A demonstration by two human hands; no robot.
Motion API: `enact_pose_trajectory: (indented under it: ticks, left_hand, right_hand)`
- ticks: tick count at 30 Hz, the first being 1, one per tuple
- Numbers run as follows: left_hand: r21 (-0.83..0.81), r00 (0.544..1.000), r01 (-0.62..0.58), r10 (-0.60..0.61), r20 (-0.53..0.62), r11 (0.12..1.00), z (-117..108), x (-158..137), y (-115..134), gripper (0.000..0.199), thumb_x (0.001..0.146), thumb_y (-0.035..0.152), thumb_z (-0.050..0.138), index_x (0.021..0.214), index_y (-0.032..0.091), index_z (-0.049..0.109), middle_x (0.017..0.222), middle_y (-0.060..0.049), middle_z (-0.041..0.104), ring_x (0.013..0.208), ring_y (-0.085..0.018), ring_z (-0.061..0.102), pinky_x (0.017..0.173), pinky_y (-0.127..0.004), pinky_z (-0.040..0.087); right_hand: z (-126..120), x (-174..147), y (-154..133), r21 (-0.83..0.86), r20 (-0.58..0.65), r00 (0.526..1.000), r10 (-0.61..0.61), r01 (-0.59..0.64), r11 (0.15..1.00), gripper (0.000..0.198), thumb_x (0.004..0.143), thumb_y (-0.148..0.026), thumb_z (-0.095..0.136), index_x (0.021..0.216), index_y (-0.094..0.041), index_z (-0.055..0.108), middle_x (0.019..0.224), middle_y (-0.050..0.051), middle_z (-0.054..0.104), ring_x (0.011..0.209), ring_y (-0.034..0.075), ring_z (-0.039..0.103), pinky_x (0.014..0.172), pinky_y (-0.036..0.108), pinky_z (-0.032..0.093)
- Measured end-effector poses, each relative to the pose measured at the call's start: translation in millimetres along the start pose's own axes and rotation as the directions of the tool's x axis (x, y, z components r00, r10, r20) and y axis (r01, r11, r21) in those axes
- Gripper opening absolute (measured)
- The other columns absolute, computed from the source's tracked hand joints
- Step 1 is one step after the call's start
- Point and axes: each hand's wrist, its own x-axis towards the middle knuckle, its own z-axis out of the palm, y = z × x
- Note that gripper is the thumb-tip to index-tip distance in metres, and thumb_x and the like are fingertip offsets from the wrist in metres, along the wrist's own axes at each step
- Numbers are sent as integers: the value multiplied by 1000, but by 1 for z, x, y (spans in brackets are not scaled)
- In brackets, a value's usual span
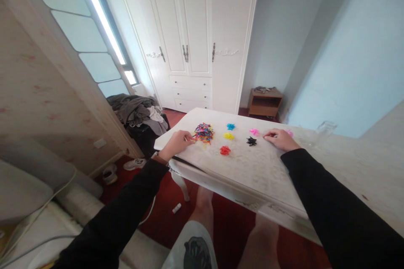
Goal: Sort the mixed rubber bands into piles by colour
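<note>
A mixed heap of small coloured bands (pixel 204 133), which look like hair ties, lies toward the left end of the white table (pixel 246 172). At its left edge is my left hand (pixel 177 146), thumb and fingers pinched together; anything between them is too small to make out. My right hand (pixel 280 140) rests low over the table, just right of the black bands (pixel 251 141) and pink bands (pixel 254 132), its fingertips also closed. Separate little piles of blue bands (pixel 231 126), yellow bands (pixel 229 136) and red bands (pixel 225 150) lie between the hands. More pink (pixel 290 133) shows behind my right hand.
A clear object (pixel 327 127) stands at the table's far right. Clothes (pixel 135 111) are heaped beyond its left end. A white wardrobe (pixel 189 21) and a small wooden nightstand (pixel 265 103) stand behind. Shoes (pixel 134 164) and a white tube (pixel 176 208) lie on the red floor.
</note>
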Motion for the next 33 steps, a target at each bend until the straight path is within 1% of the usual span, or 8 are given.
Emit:
enact_pose_trajectory:
  ticks: [6,10,12,16,19,23,28,33]
  left_hand:
    - [10,999,38,-38,20,999,9,-1,1,14,79,27,68,79,16,78,70,-5,71,66,-18,61,67,-29,44]
    - [36,1000,16,-17,12,999,11,-1,-2,17,80,30,67,76,15,75,72,-7,71,68,-20,61,66,-30,44]
    - [52,1000,2,-2,-1,999,12,0,-4,18,82,31,65,78,16,74,75,-7,71,70,-20,61,68,-30,44]
    - [57,999,-30,31,-33,998,11,4,-6,15,83,28,60,80,17,71,80,-6,72,74,-20,61,71,-30,44]
    - [27,998,-30,31,-48,999,8,9,-6,13,80,29,64,79,17,70,77,-5,71,73,-19,61,70,-28,44]
    - [-60,997,-64,61,-50,996,5,16,-8,18,76,31,70,85,15,74,83,-6,74,74,-17,62,71,-28,46]
    - [-65,999,-53,53,-5,996,4,22,-10,21,76,33,72,85,16,80,84,-6,77,75,-18,64,73,-29,47]
    - [-79,998,-57,56,-11,995,7,27,-1,20,76,32,72,83,15,80,82,-6,77,74,-19,65,73,-29,46]
  right_hand:
    - [0,0,1,2,-9,1000,-8,8,1000,18,73,-33,65,75,-20,77,83,7,75,80,24,66,77,36,50]
    - [0,0,1,2,-12,1000,-6,6,1000,19,73,-35,65,74,-21,77,83,7,75,81,24,66,78,37,51]
    - [0,0,1,3,-7,1000,-5,5,1000,19,73,-36,64,74,-21,76,83,7,75,81,25,66,78,38,50]
    - [0,0,1,-5,-1,1000,-1,1,1000,20,73,-37,64,73,-21,76,83,7,74,80,25,66,78,38,50]
    - [-1,1,1,-12,6,1000,1,-1,1000,21,72,-37,64,73,-21,76,84,7,74,80,25,66,78,38,50]
    - [-1,1,2,-15,15,1000,-9,9,1000,21,73,-38,64,74,-21,76,85,7,75,80,25,66,78,38,49]
    - [0,1,3,-23,1,1000,-17,17,1000,19,73,-36,65,72,-21,76,82,7,74,79,24,66,75,36,49]
    - [1,1,5,-5,3,999,-35,35,999,19,73,-36,65,74,-21,77,84,7,75,80,24,66,77,36,50]
